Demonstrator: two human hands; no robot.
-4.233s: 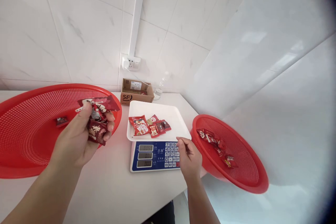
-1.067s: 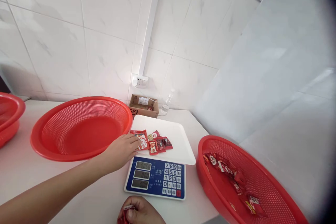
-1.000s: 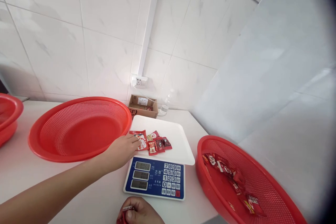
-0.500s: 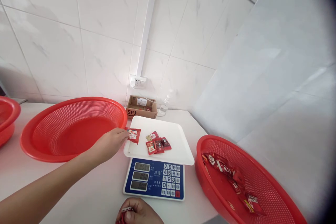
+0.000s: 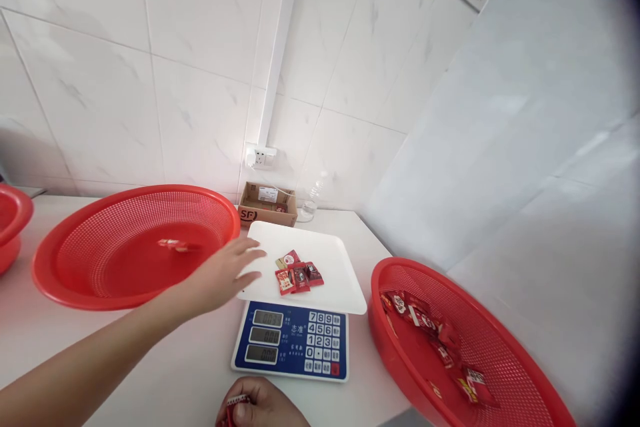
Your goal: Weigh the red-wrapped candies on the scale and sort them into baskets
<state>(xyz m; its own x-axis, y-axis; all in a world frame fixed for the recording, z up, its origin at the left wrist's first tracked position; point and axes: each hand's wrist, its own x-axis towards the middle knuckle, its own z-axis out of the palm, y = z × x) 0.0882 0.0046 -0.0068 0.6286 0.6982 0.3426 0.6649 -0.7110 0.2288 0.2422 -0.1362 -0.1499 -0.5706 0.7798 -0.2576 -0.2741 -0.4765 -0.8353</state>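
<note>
My left hand (image 5: 233, 271) is open, fingers spread, above the left edge of the white weighing tray (image 5: 333, 250), and holds nothing. Several small red snack packets (image 5: 300, 277) lie in a cluster on that tray, right of my fingers. A blurred red packet (image 5: 176, 244) is inside the left red basket (image 5: 65, 280). In front of the blue digital scale (image 5: 293, 340), my right hand (image 5: 265, 403) is closed around a red snack packet (image 5: 231, 408); the fingers partly hide it, and I cannot tell whether more are underneath.
On the right stands another red basket (image 5: 395, 353) holding several red packets (image 5: 430, 327). Part of a further red basket (image 5: 15, 213) shows at far left. Behind the scale are a cardboard box (image 5: 267, 213) and a clear bottle (image 5: 314, 197) near the wall socket (image 5: 261, 157).
My left hand has let go of the red packet it held and its fingers have spread. A blurred packet now shows in the left basket. My right hand keeps its grip.
</note>
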